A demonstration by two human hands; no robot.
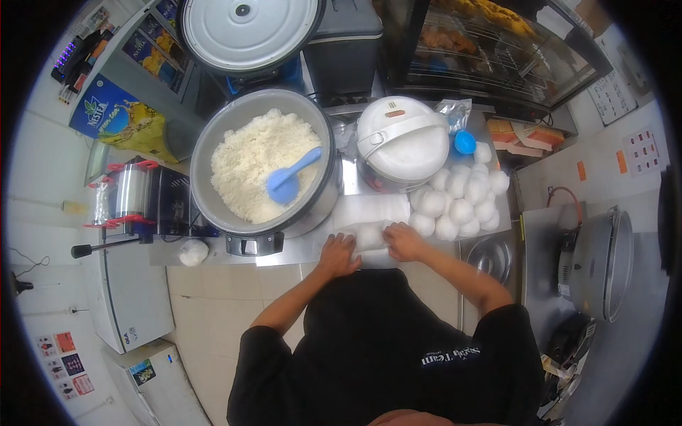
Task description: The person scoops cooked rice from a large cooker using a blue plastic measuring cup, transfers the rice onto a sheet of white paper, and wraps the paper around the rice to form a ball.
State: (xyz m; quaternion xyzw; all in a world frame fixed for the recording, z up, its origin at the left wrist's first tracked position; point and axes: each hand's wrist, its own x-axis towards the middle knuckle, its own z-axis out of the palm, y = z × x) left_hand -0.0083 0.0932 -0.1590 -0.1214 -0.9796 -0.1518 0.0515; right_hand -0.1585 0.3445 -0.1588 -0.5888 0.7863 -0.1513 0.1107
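On white paper [349,209] at the counter's front edge lies a rounded white portion [368,236], partly wrapped in the sheet. My left hand [339,255] is at its left side and my right hand [403,241] at its right, fingers on the paper; how firmly they grip is unclear. Right of my right hand, many round white paper-wrapped bundles [461,211] are piled. To the left stands a large open rice cooker [197,160] full of cooked white rice [242,160], with a blue scoop [283,185] resting on the rice.
A white-lidded container [403,139] stands behind the paper, beside a small blue cup [464,142]. Left are a cup-sealing machine [144,197] and a crumpled white bundle [193,252]. A glass display cabinet [479,53] stands at the back; another large pot [599,266] is far right.
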